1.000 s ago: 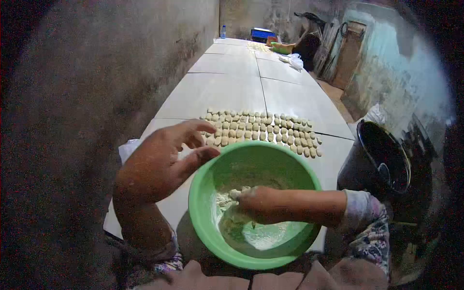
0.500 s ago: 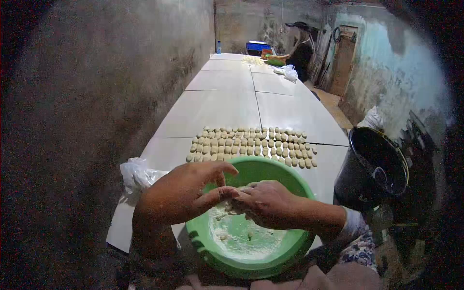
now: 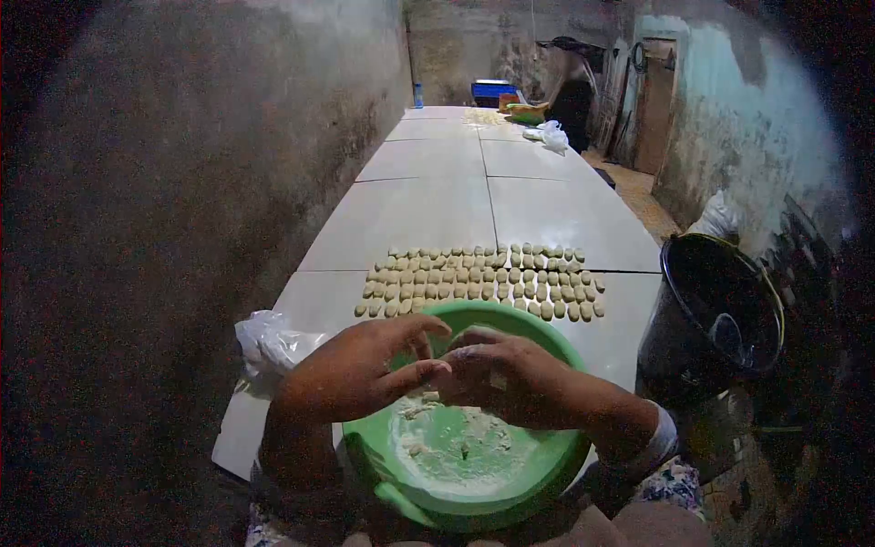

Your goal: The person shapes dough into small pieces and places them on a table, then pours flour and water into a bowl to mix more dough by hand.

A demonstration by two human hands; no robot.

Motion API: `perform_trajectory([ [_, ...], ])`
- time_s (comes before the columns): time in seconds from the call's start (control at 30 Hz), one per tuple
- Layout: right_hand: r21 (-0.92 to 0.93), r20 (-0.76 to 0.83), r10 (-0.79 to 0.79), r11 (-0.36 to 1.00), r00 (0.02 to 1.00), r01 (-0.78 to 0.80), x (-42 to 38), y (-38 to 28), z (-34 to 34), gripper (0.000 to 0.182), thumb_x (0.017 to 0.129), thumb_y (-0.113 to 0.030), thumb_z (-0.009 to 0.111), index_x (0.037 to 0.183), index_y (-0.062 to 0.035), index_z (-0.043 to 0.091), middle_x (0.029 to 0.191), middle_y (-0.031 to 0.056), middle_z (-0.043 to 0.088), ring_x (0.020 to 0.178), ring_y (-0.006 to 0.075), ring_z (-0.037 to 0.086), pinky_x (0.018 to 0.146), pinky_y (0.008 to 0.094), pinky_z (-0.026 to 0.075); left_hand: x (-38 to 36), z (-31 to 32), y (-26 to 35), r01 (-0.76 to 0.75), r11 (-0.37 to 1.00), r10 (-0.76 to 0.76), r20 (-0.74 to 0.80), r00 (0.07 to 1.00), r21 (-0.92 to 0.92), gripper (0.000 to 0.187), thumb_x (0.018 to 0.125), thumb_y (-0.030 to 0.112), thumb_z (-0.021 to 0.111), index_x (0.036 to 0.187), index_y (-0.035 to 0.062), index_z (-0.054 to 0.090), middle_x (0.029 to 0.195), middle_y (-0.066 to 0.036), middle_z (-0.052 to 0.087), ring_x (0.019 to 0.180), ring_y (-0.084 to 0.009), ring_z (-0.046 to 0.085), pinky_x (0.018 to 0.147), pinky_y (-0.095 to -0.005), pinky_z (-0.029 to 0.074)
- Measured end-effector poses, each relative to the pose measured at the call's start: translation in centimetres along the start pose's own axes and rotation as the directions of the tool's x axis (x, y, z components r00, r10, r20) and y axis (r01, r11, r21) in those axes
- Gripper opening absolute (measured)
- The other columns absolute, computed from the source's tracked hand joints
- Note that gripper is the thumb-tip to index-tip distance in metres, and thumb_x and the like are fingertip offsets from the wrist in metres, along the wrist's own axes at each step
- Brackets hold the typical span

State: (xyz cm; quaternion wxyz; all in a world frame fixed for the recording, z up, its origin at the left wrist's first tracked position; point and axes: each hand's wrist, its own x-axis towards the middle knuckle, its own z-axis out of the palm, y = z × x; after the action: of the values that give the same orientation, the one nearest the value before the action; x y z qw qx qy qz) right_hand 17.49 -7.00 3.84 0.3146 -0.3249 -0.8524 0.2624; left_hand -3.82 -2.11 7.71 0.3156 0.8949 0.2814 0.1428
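Observation:
A green basin (image 3: 556, 465) with white flour (image 3: 465, 456) and small crumbs on its bottom stands at the near end of the table. Over its left side is my left hand (image 3: 369, 369), its thumb and fingers curved apart with nothing visible between them. My right hand (image 3: 506, 374) is above the middle of the basin, fingers bent, the tips meeting near my left thumb. Whitish powder coats its fingers, and whatever it may hold is hidden. Just beyond the basin, small oval dough pieces (image 3: 474, 275) lie in several rows.
The long white tiled table (image 3: 410, 214) runs away from me. A plastic bag (image 3: 269, 342) lies at its left edge, a black bucket (image 3: 670, 319) stands at the right. At the far end are a blue crate (image 3: 495, 91), a white bag (image 3: 550, 135) and a person in dark clothing (image 3: 572, 105).
My right hand has turned and its fingers have bent down more. Both hands have come slightly apart. The view has shifted a little.

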Motion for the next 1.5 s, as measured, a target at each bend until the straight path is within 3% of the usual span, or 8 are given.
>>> perform_trajectory([
  [0.47, -0.291, -0.115, -0.039, 0.957, 0.993, 0.004, -0.5, -1.2, 0.0, 0.025, 0.080, -0.008, 0.053, 0.104, -0.0012, 0.049, 0.092, 0.0203, 0.060, 0.088, 0.0408, 0.058, 0.075, 0.0470, 0.047, 1.7, 2.6, -0.4, -0.191, 0.949, 0.230, 0.135, 0.964, -0.250, 0.058, 0.091, 0.039, 0.051, 0.128, -0.0035, 0.037, 0.117, -0.020, 0.055, 0.109, -0.0273, 0.054, 0.092, -0.0369, 0.043],
  [0.53, -0.250, -0.142, -0.012, 0.968, 0.990, -0.024, -0.4, -1.3, -0.1, 0.027, 0.082, -0.012, 0.054, 0.106, -0.0013, 0.048, 0.094, 0.0213, 0.060, 0.089, 0.0413, 0.058, 0.076, 0.0467, 0.047, 2.1, 2.7, -0.7, 0.033, 0.823, 0.118, 0.228, 0.967, -0.567, 0.059, 0.093, 0.042, 0.047, 0.128, -0.0044, 0.036, 0.120, -0.018, 0.053, 0.111, -0.0254, 0.052, 0.095, -0.0354, 0.040],
  [0.63, 0.104, -0.109, 0.160, 0.983, 0.981, -0.149, -0.7, -2.3, -0.8, 0.041, 0.086, -0.025, 0.061, 0.114, -0.0012, 0.044, 0.103, 0.0239, 0.056, 0.095, 0.0357, 0.058, 0.082, 0.0403, 0.047, 2.2, 2.4, -0.9, -0.048, 0.897, 0.149, 0.198, 0.969, -0.440, 0.056, 0.095, 0.043, 0.041, 0.126, -0.0027, 0.039, 0.117, -0.015, 0.054, 0.107, -0.0225, 0.052, 0.093, -0.0334, 0.041],
  [0.8, -0.048, -0.325, 0.062, 0.995, 0.944, -0.082, -1.6, -2.5, -1.8, 0.045, 0.082, -0.019, 0.067, 0.115, -0.0011, 0.042, 0.108, 0.0240, 0.052, 0.099, 0.0369, 0.056, 0.082, 0.0401, 0.047, 2.0, 2.5, -0.5, 0.034, 0.929, 0.034, 0.175, 0.984, -0.369, 0.048, 0.096, 0.040, 0.040, 0.120, -0.0019, 0.045, 0.106, -0.013, 0.056, 0.096, -0.0180, 0.053, 0.084, -0.0321, 0.044],
  [0.87, -0.206, -0.270, -0.017, 0.978, 0.963, -0.041, -2.0, -3.2, -3.4, 0.063, 0.068, -0.003, 0.076, 0.118, -0.0048, 0.039, 0.106, 0.0127, 0.048, 0.081, 0.0205, 0.056, 0.071, 0.0314, 0.049, 1.7, 2.6, -0.1, 0.018, 0.884, 0.047, 0.127, 0.991, -0.468, 0.045, 0.096, 0.035, 0.041, 0.121, -0.0021, 0.045, 0.105, -0.014, 0.055, 0.096, -0.0188, 0.053, 0.084, -0.0327, 0.043],
  [1.03, -0.302, -0.068, -0.093, 0.951, 0.993, 0.068, -1.7, -2.3, -3.5, 0.036, 0.080, -0.013, 0.061, 0.112, -0.0020, 0.047, 0.105, 0.0196, 0.054, 0.094, 0.0388, 0.057, 0.078, 0.0429, 0.049, 1.6, 3.2, -0.3, -0.075, 0.844, 0.145, 0.090, 0.985, -0.532, 0.045, 0.095, 0.029, 0.041, 0.128, -0.0022, 0.040, 0.118, -0.016, 0.053, 0.105, -0.0207, 0.051, 0.091, -0.0326, 0.040],
  [1.27, -0.513, -0.201, -0.180, 0.857, 0.963, 0.053, -1.4, -1.8, -2.0, 0.031, 0.074, -0.008, 0.060, 0.102, -0.0035, 0.050, 0.089, 0.0184, 0.056, 0.082, 0.0396, 0.057, 0.069, 0.0455, 0.048, 1.4, 3.2, 1.1, 0.012, 0.815, 0.118, 0.186, 0.975, -0.579, 0.040, 0.096, 0.034, 0.040, 0.117, -0.0001, 0.046, 0.098, -0.006, 0.053, 0.085, -0.0122, 0.048, 0.076, -0.0268, 0.043],
  [1.5, -0.115, -0.116, -0.024, 0.993, 0.993, 0.011, -1.8, -4.2, -4.6, 0.037, 0.077, -0.008, 0.068, 0.111, -0.0044, 0.053, 0.093, 0.0135, 0.060, 0.087, 0.0304, 0.061, 0.079, 0.0366, 0.049, 1.3, 3.0, 0.5, -0.029, 0.722, 0.170, 0.136, 0.976, -0.691, 0.033, 0.098, 0.031, 0.036, 0.102, 0.0019, 0.050, 0.079, 0.001, 0.046, 0.068, -0.0088, 0.040, 0.060, -0.0238, 0.036],
])
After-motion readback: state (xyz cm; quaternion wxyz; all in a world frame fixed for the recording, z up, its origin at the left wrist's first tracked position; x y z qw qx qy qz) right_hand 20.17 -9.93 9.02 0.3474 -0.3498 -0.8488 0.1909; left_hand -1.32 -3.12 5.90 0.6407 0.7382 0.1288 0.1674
